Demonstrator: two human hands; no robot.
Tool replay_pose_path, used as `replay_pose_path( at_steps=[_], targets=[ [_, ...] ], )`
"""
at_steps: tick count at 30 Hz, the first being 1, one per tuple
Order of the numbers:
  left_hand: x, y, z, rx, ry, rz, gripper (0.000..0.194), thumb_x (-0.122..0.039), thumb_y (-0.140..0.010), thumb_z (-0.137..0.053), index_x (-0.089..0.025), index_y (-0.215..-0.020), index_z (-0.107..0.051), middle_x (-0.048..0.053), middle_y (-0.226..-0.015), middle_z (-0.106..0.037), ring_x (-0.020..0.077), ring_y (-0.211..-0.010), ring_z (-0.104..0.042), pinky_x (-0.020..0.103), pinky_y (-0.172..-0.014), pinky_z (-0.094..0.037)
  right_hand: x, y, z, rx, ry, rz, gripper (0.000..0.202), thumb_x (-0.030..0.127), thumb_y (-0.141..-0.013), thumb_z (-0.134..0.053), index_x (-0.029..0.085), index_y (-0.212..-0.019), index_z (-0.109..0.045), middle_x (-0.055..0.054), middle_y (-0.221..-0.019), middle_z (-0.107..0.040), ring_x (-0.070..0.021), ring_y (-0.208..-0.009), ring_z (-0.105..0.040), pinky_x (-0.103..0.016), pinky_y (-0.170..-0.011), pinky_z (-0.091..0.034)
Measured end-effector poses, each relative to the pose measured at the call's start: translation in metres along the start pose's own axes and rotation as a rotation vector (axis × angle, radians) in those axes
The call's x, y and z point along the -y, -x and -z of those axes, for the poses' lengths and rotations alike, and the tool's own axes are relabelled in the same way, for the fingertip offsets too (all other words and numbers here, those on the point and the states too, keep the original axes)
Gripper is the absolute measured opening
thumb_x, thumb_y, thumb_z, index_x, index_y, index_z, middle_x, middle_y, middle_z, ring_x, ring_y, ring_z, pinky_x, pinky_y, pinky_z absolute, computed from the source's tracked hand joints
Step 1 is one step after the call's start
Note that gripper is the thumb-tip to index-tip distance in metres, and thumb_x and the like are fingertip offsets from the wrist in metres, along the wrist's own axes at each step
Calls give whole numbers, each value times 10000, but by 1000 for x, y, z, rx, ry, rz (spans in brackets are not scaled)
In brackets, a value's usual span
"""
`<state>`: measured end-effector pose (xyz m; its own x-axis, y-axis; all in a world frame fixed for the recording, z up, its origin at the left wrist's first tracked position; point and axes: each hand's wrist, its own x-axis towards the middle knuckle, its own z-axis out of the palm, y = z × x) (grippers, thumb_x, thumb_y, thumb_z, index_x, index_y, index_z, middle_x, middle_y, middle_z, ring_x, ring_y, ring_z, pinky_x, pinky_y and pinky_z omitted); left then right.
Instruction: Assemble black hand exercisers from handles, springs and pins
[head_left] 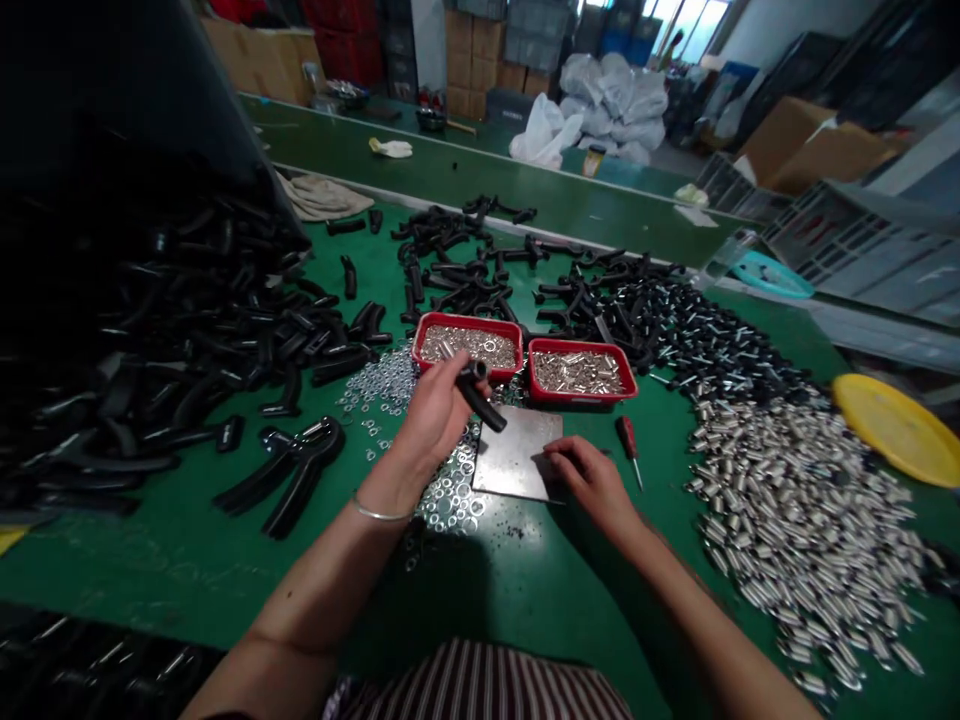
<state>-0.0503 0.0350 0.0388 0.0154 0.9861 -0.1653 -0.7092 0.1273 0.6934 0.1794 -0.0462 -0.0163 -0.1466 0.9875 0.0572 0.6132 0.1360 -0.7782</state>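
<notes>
My left hand (pixel 437 412) is wrapped round a black curved handle part (pixel 480 398), held above the left edge of a flat metal plate (pixel 514 455). A small silver piece shows by its fingers. At the plate's right edge is my right hand (pixel 589 478), its fingers bent together; anything between the fingertips is too small to make out. Two red trays stand behind the plate: the left tray (pixel 466 320) holds small metal pieces, the right tray (pixel 583 398) small metal pins. Silver rings (pixel 454 495) lie to the plate's left.
A red-handled screwdriver (pixel 628 440) lies right of the plate. Silver cylinders (pixel 802 520) are heaped at the right, near a yellow lid (pixel 900 425). Black handle parts (pixel 225 340) pile up at the left; joined black parts (pixel 300 465) lie nearer. More black parts spread behind the trays.
</notes>
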Motion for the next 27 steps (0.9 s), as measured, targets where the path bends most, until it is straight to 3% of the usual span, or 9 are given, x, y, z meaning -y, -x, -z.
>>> replay_pose_path(
  at_steps=[4,7,12,16,18,21,24,27],
  targets=[
    [-53,0,11,22,18,-171,149,-254,-944,-577,-148,-840,-572,0,-746,-578,80,-635,-560,255,-711,-510,22,16,-37,131,-53,73,159,277,-980,-502,222,-1008,-648,-50,-963,-695,-199,-903,-653,-337,-821,-513],
    [-69,1,18,-5,2,-220,173,-275,-967,-557,-140,-860,-575,-6,-766,-563,73,-672,-575,249,-737,-508,44,27,-59,241,-90,166,143,247,-992,-495,224,-1032,-631,-55,-990,-680,-193,-932,-642,-334,-848,-509],
    [-62,3,13,-18,-10,-201,172,-281,-976,-545,-120,-937,-589,10,-810,-572,103,-773,-623,271,-766,-517,86,32,-91,410,24,340,189,173,-989,-465,228,-1121,-588,-88,-1056,-653,-209,-975,-618,-347,-850,-518],
    [-46,12,-2,33,4,-147,144,-280,-933,-606,-141,-903,-580,17,-808,-586,122,-784,-618,281,-750,-511,109,18,-130,404,367,348,102,211,-907,-612,195,-1008,-621,-120,-979,-664,-267,-931,-619,-390,-809,-521],
    [-35,16,-7,72,2,-88,161,-287,-902,-640,-144,-871,-572,18,-780,-591,124,-751,-606,275,-714,-502,112,11,-139,390,445,352,71,212,-907,-611,183,-971,-622,-116,-938,-670,-269,-911,-629,-391,-810,-522],
    [-15,16,-6,115,-69,11,215,-324,-850,-691,-143,-854,-575,20,-765,-602,122,-699,-580,257,-646,-471,104,12,-116,362,387,306,133,194,-930,-574,185,-1056,-617,-115,-1023,-655,-247,-922,-644,-362,-797,-540],
    [11,9,1,123,-215,64,253,-378,-835,-691,-149,-889,-596,10,-770,-606,106,-647,-546,237,-598,-438,86,26,-56,274,191,238,198,192,-949,-547,232,-1131,-611,-86,-1037,-644,-214,-909,-658,-341,-807,-554],
    [37,4,6,123,-289,127,289,-419,-816,-692,-154,-876,-593,1,-741,-592,100,-605,-531,232,-569,-428,63,37,4,10,65,113,219,270,-951,-561,253,-1169,-581,-67,-1001,-664,-219,-884,-674,-354,-792,-567]
  ],
)
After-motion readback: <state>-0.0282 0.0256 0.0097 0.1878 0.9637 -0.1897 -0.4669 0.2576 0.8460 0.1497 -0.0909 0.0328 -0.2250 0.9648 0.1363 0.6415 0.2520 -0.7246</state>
